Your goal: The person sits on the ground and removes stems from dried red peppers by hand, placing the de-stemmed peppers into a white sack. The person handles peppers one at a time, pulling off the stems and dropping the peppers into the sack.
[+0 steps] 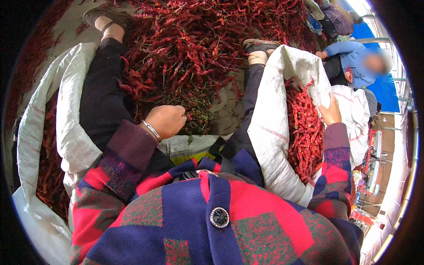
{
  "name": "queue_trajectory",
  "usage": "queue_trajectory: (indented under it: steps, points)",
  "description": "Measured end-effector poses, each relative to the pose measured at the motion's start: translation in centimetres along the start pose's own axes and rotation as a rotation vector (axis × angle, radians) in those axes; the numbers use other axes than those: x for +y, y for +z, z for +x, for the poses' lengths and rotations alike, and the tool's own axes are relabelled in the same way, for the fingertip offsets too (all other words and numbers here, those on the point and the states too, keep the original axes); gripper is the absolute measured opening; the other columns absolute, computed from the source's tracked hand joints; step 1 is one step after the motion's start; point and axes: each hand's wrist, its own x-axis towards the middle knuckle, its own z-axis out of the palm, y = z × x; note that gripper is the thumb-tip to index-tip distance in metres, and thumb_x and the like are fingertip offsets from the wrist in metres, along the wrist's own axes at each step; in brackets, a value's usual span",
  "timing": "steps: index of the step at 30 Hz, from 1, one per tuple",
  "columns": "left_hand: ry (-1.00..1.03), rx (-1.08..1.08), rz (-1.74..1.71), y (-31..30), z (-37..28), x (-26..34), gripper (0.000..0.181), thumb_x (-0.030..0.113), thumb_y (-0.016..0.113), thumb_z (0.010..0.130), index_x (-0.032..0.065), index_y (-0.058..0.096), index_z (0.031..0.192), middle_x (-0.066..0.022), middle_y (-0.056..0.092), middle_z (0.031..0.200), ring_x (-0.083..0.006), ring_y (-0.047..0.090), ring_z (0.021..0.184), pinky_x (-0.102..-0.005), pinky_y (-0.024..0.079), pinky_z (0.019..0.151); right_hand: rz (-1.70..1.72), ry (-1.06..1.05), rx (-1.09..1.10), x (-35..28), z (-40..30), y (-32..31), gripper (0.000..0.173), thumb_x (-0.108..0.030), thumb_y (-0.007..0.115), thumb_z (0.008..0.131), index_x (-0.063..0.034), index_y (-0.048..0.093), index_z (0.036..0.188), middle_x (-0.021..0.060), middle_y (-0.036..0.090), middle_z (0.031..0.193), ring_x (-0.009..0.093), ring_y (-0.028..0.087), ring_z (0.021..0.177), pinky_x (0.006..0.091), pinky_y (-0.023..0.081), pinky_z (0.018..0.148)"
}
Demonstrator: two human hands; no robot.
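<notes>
My left hand (167, 122) is curled, back upward, over a patch of green chili stems (198, 111) on the ground between my legs. Its fingertips are hidden, so I cannot tell whether anything is inside. Beyond it spreads a large heap of dried red chilies (185, 49). On the right, my right hand (331, 111) grips the rim of an upright white woven sack (270, 132), thumb toward the opening. Bright red chilies (304, 132) fill the visible part of that sack.
Another white woven sack (74, 109) stands at my left, with darker red chilies (49, 159) inside. A person in a blue top (347, 53) sits at the right, near a further white sack (351, 99). A pale sheet (188, 144) lies between my legs.
</notes>
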Motion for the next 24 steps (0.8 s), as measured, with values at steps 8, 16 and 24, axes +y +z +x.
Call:
queue_trajectory:
  steps: [8, 16, 24]
  points:
    - [-0.015, -0.18, 0.003, -0.3, 0.6, 0.4, 0.025, 0.024, 0.045, 0.073, 0.0024, 0.05, 0.062, -0.0156, 0.051, 0.063, -0.0337, 0.05, 0.063, -0.0414, 0.04, 0.056, 0.353, -0.307, -0.631, -18.4, 6.6, 8.3, 0.025, -0.027, 0.05, 0.068, -0.0061, 0.059, 0.076, 0.0153, 0.057, 0.071, 0.029, 0.055, 0.072, 0.0367, 0.043, 0.066]
    - [0.099, -0.204, -0.029, -0.8, 0.6, 0.4, 0.02, 0.022, 0.049, 0.069, 0.0032, 0.051, 0.063, -0.0144, 0.052, 0.064, -0.0324, 0.051, 0.064, -0.0416, 0.04, 0.057, -0.294, -0.578, -1.077, -22.6, 6.5, 15.3, 0.031, -0.029, 0.051, 0.067, -0.0015, 0.06, 0.079, 0.0152, 0.058, 0.08, 0.029, 0.056, 0.078, 0.0362, 0.043, 0.069]
    - [0.152, -0.143, -0.04, -0.7, 0.9, 0.3, 0.017, 0.019, 0.051, 0.067, 0.0033, 0.049, 0.064, -0.0142, 0.052, 0.064, -0.0319, 0.051, 0.064, -0.0412, 0.041, 0.058, -0.101, -0.508, -0.986, -21.2, 5.7, 18.2, 0.024, -0.018, 0.049, 0.065, -0.0005, 0.057, 0.078, 0.0188, 0.056, 0.081, 0.031, 0.054, 0.079, 0.0381, 0.043, 0.069]
